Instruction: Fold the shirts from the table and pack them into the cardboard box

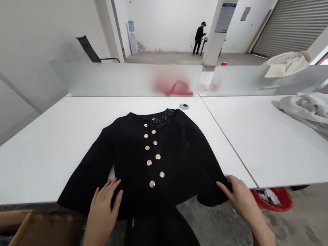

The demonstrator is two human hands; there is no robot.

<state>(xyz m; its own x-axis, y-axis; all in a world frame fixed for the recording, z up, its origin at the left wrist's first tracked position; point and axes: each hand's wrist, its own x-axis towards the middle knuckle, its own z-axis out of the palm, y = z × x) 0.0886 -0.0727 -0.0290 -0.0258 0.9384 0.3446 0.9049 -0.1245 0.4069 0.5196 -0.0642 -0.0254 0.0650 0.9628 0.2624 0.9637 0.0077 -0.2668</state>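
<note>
A black jacket (183, 158) lies front up on the white table (39, 142), its lower hem hanging at the near edge. Two rows of gold buttons (149, 163) run down its front, and a dark flower trim (164, 118) sits at the neckline. My left hand (105, 202) rests with spread fingers on the lower left of the jacket, beside the sleeve. At the right, my right hand (237, 194) pinches the end of the other sleeve between thumb and fingers.
Frosted dividers (121, 78) line the table's back, with a blurred red thing behind. Pale cloth (321, 112) is heaped at right. A red bin (281, 200) stands below the table; a cardboard box (45, 232) is at lower left. A person (198, 38) stands far back.
</note>
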